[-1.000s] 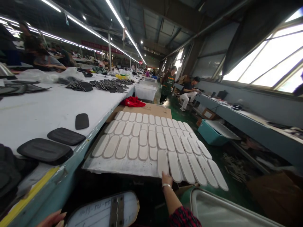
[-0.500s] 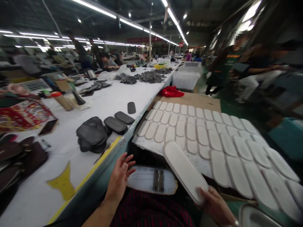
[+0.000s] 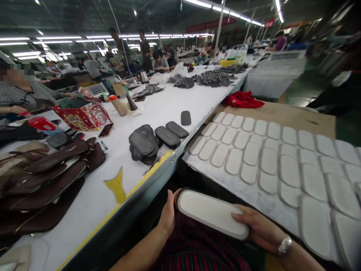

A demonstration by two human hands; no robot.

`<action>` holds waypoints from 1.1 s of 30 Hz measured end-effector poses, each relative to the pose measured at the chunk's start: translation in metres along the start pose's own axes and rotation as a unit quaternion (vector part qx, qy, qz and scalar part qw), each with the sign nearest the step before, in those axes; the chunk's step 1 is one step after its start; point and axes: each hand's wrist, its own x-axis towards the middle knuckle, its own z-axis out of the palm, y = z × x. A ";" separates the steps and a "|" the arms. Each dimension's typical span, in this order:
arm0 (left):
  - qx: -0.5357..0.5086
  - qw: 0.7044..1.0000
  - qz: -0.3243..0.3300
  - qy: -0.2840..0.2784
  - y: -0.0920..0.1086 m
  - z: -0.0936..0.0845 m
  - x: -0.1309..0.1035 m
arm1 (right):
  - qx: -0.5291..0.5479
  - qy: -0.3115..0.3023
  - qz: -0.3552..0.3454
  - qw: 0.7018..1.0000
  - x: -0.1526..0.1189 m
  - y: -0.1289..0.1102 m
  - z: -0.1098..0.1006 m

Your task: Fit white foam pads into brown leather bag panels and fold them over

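Note:
A long oval white panel with a grey rim lies slantwise above my lap, its pale face up. My left hand grips its left end, the fingers partly hidden behind the edge. At the opposite end, my right hand holds it with the thumb on top and the other fingers along the side and underneath. Whatever lies under the panel is covered. To the right, similar white oval panels sit in overlapping rows on a board.
On the white table at left are a pile of dark oval pieces, a yellow cutout and brown bags. A red cloth lies on cardboard behind the board. A co-worker sits at far left.
The panel has swung lower and flatter across my lap, hiding the plate with the dark bracket. My left hand has closed on its left end. The view has turned left.

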 end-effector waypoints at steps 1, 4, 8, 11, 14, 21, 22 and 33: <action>0.004 1.000 0.011 -0.004 0.001 0.003 -0.003 | 0.000 0.008 0.006 1.000 0.001 0.000 -0.001; 0.024 0.998 0.043 -0.030 0.006 0.003 -0.008 | -0.005 0.021 0.011 1.000 0.001 0.001 -0.002; 0.042 0.997 0.047 -0.054 0.007 0.001 -0.010 | -0.033 0.052 0.020 0.998 0.001 0.001 0.001; 0.045 0.997 0.043 -0.043 0.004 0.002 -0.009 | -0.075 0.062 0.025 0.995 0.001 0.001 0.002; 0.053 0.997 0.046 -0.046 0.003 0.002 -0.011 | -0.157 0.066 0.014 0.985 0.000 0.000 0.002; 0.047 0.994 0.045 -0.082 0.004 -0.008 -0.013 | -0.277 0.052 -0.005 0.959 0.000 -0.004 0.001; 0.039 0.995 0.043 -0.079 0.004 -0.008 -0.012 | -0.281 0.054 -0.004 0.958 0.002 -0.005 0.002; 0.089 0.994 0.054 -0.018 0.000 -0.002 -0.006 | -0.235 0.111 -0.009 0.965 0.007 0.005 0.013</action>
